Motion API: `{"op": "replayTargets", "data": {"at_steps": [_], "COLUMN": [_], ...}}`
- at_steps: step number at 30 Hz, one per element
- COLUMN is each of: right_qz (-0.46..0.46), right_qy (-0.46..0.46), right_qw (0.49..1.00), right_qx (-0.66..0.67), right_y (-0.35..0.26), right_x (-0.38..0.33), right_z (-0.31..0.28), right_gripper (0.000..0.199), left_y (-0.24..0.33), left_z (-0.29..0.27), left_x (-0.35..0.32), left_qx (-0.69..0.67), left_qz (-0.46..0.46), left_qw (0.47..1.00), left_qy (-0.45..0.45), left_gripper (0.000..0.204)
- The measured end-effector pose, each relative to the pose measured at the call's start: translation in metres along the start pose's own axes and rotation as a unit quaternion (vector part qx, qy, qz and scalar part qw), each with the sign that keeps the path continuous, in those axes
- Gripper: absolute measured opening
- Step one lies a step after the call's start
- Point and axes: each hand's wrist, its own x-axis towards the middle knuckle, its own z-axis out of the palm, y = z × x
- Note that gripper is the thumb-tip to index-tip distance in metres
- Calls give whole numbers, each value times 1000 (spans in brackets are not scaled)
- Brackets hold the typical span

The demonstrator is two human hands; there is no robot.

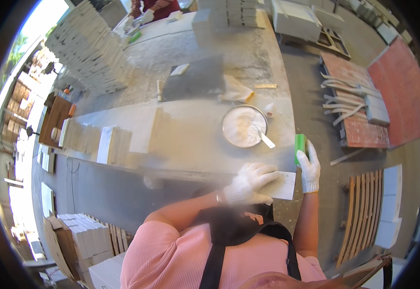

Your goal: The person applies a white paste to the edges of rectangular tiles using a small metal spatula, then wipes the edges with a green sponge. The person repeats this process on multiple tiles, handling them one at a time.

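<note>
My left hand (249, 185), in a white knitted glove, grips the left end of a flat white tile (285, 186) at the table's near edge. Its fingers lie across the tile and the thumb is on the near side. My right hand (309, 169), also gloved, is just beyond the tile's right end, fingers closed around a green sanding block (300, 144). The block is held upright beside the table's right edge, apart from the tile. Farther in stands a round bowl (224, 129) of white powder or paste, with a white scraper (266, 139) leaning in it.
Tile stacks (145, 130) stand on the left of the table (195, 161). A dark sheet (195, 84), a cloth (238, 90) and a small bottle (269, 110) lie farther back. Another person (154, 10) works at the far end. Slatted pallets (361, 212) and a red board (402, 91) are on the right.
</note>
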Motion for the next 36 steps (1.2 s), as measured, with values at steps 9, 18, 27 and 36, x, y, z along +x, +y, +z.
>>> {"op": "replayTargets", "data": {"at_steps": [9, 18, 27, 36], "right_qz": [-119, -69, 12, 4], "right_qy": [2, -88, -179, -142], "right_qw": [938, 993, 983, 990], "right_qx": [-326, -30, -41, -16], "right_y": [2, -59, -83, -93], "right_x": [-17, -58, -48, -47], "right_z": [24, 43, 80, 74], "right_gripper": [61, 56, 56, 52], "left_y": [3, -14, -15, -16], "left_z": [-63, -77, -80, -87], "left_x": [-30, -31, -37, -43], "left_qx": [-21, 15, 27, 17], "left_qz": [-43, -29, -28, -7], "left_qw": [989, 982, 990, 988], "left_qy": [142, 186, 133, 153], "left_gripper": [77, 76, 76, 82]}}
